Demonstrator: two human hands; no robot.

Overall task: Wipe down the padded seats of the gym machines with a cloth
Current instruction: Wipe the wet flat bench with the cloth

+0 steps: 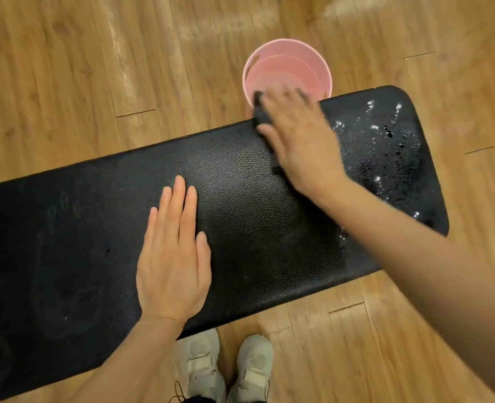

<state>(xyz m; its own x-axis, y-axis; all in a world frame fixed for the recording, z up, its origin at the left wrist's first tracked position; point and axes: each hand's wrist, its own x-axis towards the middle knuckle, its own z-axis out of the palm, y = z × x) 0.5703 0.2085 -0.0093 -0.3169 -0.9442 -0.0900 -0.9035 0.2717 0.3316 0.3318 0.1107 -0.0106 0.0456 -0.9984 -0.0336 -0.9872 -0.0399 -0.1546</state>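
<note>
A long black padded bench seat [240,216] runs across the view from lower left to upper right. My right hand [301,141] presses a dark cloth [262,114] flat against the seat near its far edge; the hand is blurred and covers most of the cloth. Wet drops and smears [386,135] glisten on the seat's right end. My left hand [173,257] lies flat on the middle of the seat, fingers straight and together. A faint damp handprint [65,257] shows to its left.
A pink bucket [287,50] stands on the wooden floor [94,68] just beyond the seat's far edge, behind my right hand. My two pale sneakers [225,370] stand at the seat's near edge.
</note>
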